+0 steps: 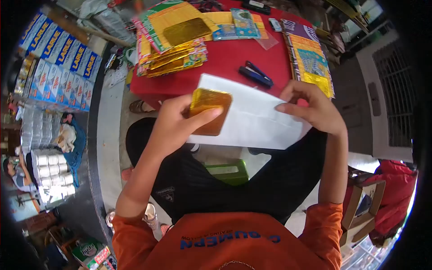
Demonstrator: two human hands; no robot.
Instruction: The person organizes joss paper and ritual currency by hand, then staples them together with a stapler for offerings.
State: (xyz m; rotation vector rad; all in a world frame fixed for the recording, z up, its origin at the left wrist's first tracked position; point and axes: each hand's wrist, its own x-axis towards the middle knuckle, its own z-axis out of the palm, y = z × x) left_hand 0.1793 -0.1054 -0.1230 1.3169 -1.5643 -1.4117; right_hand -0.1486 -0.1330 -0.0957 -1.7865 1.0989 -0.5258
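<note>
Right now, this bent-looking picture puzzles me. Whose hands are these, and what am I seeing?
There is no robot here, just a person's own two bare hands. The one picture comes from a camera worn on that person's head, looking forward and down, so their orange shirt shows at the bottom. The left hand holds a shiny gold rectangle against some white paper; the right hand holds the paper's other end. Beyond them, a red table carries a dark blue stapler, a pile of gold and patterned pieces on the left, and another pile along the right edge.
</note>
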